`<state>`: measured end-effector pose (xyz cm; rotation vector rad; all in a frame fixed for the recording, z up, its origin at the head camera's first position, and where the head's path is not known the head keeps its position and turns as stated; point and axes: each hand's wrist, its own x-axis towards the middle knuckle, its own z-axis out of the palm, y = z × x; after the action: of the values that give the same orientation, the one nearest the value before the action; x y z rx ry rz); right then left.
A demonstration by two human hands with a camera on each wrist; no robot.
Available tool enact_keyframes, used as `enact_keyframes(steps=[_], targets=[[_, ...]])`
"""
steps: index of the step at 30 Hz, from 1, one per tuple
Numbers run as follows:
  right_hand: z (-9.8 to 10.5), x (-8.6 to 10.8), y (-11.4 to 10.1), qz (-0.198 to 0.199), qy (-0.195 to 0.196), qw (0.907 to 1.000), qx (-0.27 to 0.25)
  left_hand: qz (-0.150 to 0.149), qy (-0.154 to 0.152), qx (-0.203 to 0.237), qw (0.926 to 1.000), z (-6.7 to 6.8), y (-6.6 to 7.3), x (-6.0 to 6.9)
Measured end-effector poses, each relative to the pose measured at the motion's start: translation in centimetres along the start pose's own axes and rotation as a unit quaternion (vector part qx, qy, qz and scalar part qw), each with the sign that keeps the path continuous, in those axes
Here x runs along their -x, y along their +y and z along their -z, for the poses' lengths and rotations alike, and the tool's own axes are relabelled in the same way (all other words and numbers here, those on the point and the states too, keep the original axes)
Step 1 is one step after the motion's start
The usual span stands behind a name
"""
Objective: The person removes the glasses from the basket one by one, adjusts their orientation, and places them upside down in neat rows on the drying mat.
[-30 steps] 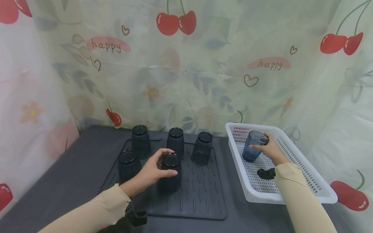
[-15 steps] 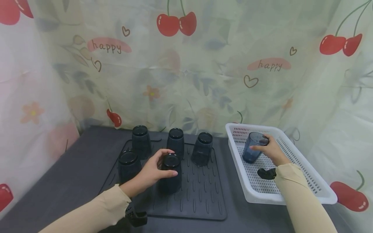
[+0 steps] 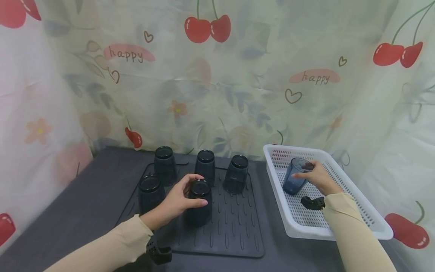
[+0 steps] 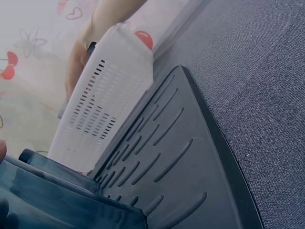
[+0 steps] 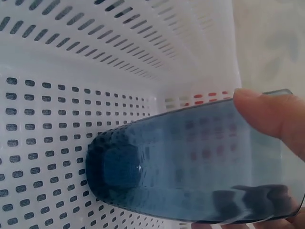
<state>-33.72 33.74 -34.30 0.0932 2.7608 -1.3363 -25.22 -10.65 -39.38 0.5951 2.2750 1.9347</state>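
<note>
My right hand [image 3: 319,178] grips a clear blue drinking glass [image 3: 293,182] near its rim, inside the white basket. The right wrist view shows the thumb on one side of that glass [image 5: 181,162] and fingertips on the other; its base is low over the basket floor, and contact is hard to tell. My left hand [image 3: 175,198] curves its thumb and fingers round an upside-down dark glass [image 3: 198,217] on the black ridged mat [image 3: 234,236]. In the left wrist view, part of a bluish glass [image 4: 71,200] fills the lower left corner, with a fingertip beside it.
Several more glasses stand upside down on the mat: one at front left [image 3: 149,194], and a back row with left [image 3: 165,168], middle [image 3: 205,166] and right [image 3: 236,175] ones. The perforated white basket [image 3: 276,200] sits right of the mat. A printed curtain [image 3: 238,94] hangs behind.
My right hand and its glass have shifted slightly toward me in the basket, and the glass leans a little more. The left hand stays in place on its glass.
</note>
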Motion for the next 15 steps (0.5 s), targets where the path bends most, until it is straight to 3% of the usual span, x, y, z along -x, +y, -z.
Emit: enact_keyframes(steps=[15], targets=[[0.28,0.49,0.05,0.009,-0.01,0.9998,0.011,0.001,-0.001,0.006,1.0,0.0,0.12,-0.03]])
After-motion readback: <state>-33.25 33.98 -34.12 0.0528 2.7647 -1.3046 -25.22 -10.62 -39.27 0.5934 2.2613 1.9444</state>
